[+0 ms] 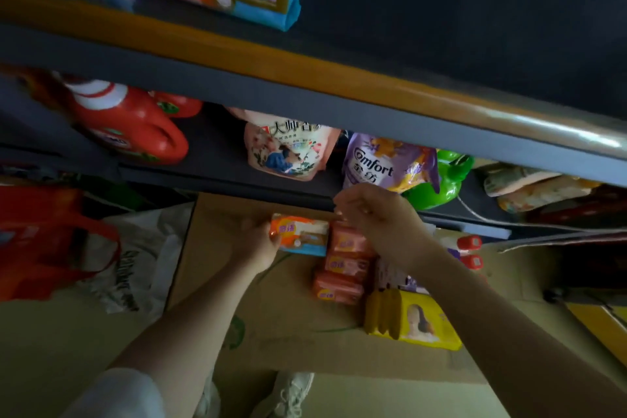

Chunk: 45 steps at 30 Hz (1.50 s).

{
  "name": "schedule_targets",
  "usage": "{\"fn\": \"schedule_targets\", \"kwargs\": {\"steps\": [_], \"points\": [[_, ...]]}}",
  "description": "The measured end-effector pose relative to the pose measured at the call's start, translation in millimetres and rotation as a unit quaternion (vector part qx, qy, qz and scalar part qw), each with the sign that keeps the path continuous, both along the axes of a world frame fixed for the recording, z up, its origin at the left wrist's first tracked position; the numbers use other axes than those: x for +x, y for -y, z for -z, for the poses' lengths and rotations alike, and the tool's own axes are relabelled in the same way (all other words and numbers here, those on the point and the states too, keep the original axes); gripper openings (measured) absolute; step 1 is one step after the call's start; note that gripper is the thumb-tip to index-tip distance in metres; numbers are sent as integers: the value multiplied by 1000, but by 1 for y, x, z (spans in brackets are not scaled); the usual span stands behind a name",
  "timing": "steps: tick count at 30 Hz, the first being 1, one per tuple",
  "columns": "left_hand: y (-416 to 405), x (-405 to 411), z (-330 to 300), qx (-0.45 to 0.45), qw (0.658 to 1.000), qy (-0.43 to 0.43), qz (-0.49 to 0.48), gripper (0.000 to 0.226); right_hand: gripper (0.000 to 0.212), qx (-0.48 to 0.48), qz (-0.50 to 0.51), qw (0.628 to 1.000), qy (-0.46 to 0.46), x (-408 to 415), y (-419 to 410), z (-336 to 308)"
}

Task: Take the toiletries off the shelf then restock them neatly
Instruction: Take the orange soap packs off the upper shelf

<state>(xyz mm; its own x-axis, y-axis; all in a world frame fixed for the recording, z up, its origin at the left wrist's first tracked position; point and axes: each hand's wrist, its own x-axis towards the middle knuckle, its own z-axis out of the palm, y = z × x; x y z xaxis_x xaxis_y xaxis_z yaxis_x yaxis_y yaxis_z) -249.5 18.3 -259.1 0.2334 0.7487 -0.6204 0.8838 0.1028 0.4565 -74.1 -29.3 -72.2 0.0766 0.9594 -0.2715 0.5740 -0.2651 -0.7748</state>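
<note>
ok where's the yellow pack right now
In the head view, the yellow pack lies low right on the flattened cardboard, under the right forearm, just below the stacked orange packs.

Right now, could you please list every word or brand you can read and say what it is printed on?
"Comfort" with two Chinese characters below it: purple refill pouch on the middle shelf.
"大师香": pink floral pouch; its smaller print is blurred.
Orange pack in the left hand: blurred.
Yellow pack, red jug, white bag lettering: unreadable.
</note>
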Motion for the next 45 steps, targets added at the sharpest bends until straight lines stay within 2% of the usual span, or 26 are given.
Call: {"fn": "schedule_targets", "kwargs": {"steps": [3, 5, 7, 8, 10, 13, 16, 17, 19, 22, 25, 28, 30, 32, 35, 38, 41, 45], "points": [[-2, -7, -18, -7, 999, 39, 11, 35, 14, 60, -27, 998, -13, -13, -10, -45], [-3, -18, -47, 9, 996, 83, -17, 37, 18, 88, 6, 995, -42, -23, -22, -70], [-9, -37, -88, 72, 991, 117, -9, 35, 16, 129, 54, 988, -66, -37, -37, -89], [-14, -48, -111, 140, 981, 133, 15, 34, 13, 158, 66, 983, -60, -45, -44, -96], [-29, -72, -168, 298, 939, 156, 73, 33, 14, 231, 67, 971, -4, -62, -61, -112], [-57, -102, -251, 490, 846, 164, 128, 35, 26, 317, 44, 931, 173, -81, -92, -127], [-91, -122, -302, 609, 774, 89, 148, 38, 41, 297, 26, 920, 254, -97, -126, -131], [-102, -126, -310, 617, 768, 55, 160, 45, 44, 279, 10, 921, 273, -102, -135, -130], [-120, -130, -316, 583, 791, -8, 186, 63, 48, 241, -28, 914, 324, -105, -146, -126], [-132, -129, -311, 506, 833, -63, 216, 84, 47, 279, -40, 860, 425, -98, -149, -121], [-134, -126, -302, 509, 829, -71, 220, 92, 42, 328, -13, 812, 483, -94, -146, -119], [-135, -127, -301, 522, 824, -57, 213, 92, 45, 316, -13, 812, 490, -100, -150, -120], [-137, -129, -302, 525, 821, -44, 220, 89, 49, 295, -13, 833, 467, -101, -153, -122], [-139, -131, -306, 520, 826, -1, 219, 81, 47, 295, -2, 866, 404, -101, -147, -126], [-131, -133, -319, 475, 855, 151, 141, 73, 46, 291, 28, 930, 224, -104, -120, -138], [-109, -134, -336, 397, 868, 293, 59, 65, 39, 221, 67, 973, 23, -112, -93, -153], [-92, -136, -347, 366, 861, 352, 43, 51, 40, 130, 73, 979, -140, -119, -78, -165], [-86, -147, -357, 316, 879, 355, 26, 53, 33, 78, 46, 974, -208, -130, -66, -169]]}}
